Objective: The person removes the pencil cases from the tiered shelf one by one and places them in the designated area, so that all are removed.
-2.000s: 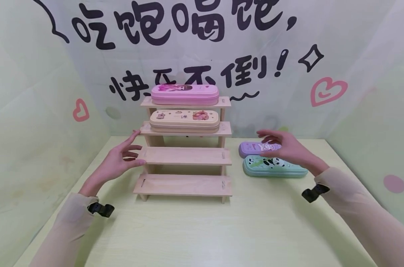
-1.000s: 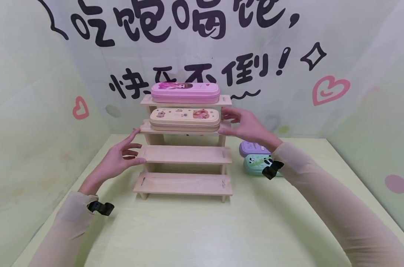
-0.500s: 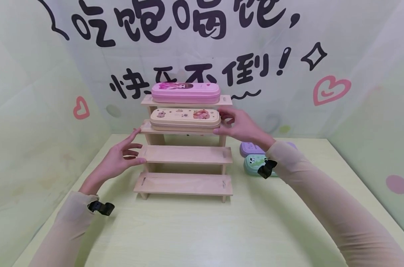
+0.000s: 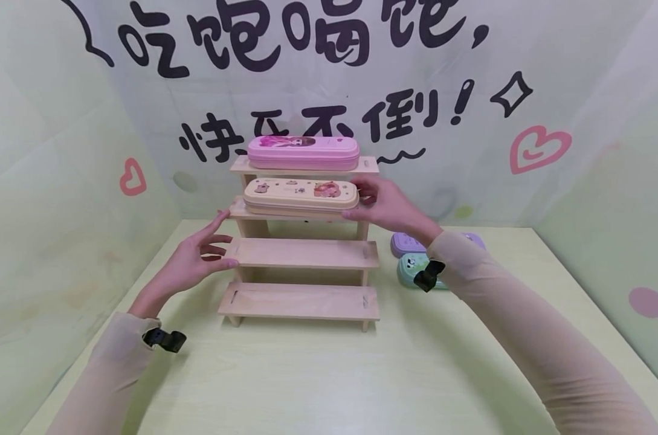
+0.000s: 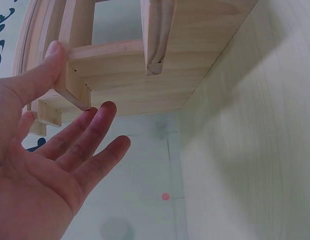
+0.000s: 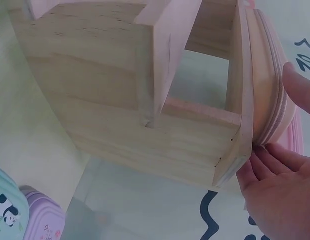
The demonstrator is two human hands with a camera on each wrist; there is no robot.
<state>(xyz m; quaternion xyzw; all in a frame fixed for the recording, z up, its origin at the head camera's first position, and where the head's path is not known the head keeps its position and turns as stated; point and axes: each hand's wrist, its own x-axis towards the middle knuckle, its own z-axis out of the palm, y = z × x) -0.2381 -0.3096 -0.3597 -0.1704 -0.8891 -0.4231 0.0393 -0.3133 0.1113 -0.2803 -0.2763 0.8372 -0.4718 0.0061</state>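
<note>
Two arms (image 4: 516,308) reach forward, right hand (image 4: 385,203) gripping the cream case (image 4: 301,196), left hand (image 4: 194,257) spread against the rack (image 4: 304,252).

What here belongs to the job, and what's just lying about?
Job:
cream oblong case, right hand holding it
pale wooden tiered stand, left hand against it

Probably lying about:
pink oblong case, top tier
purple oblong case
mint-green panda-printed oblong case

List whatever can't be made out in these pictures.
- Green case, right part: head view, behind the right sleeve.
- Purple case, middle of lid: head view, same sleeve.
- Pink case: right wrist view, mostly behind the cream case.
- Upper lettering, top: head view, cut off by upper edge.
</note>
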